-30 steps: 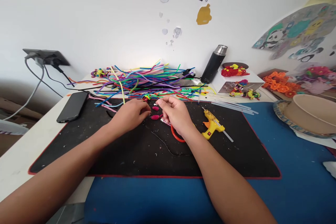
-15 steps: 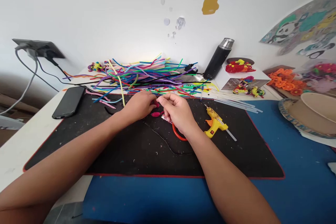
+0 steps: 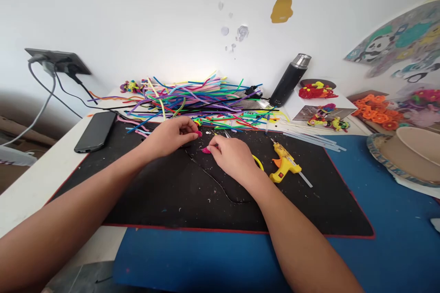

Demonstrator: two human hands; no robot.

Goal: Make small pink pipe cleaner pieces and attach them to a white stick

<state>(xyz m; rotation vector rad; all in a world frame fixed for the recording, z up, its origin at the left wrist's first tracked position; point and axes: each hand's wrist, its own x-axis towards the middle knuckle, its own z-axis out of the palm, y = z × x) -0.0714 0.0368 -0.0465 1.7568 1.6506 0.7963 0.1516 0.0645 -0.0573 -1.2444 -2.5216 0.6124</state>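
My white table (image 3: 20,210) right here, black red-edged desk mat (image 3: 165,197) spread on it, yellow glue gun (image 3: 284,161) lying on that, pipe cleaners (image 3: 202,96) heaped behind, smartphone (image 3: 96,132) at my left

A phone (image 3: 95,132) and wall socket (image 3: 57,61) are left of the black flask (image 3: 288,83), a gold patch (image 3: 282,8) above it.

Pink pieces (image 3: 206,150), yellow glue gun (image 3: 285,161), red-bordered black mat (image 3: 165,192)

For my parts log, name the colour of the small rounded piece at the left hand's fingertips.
The small piece is bright pink, shown in the head view.
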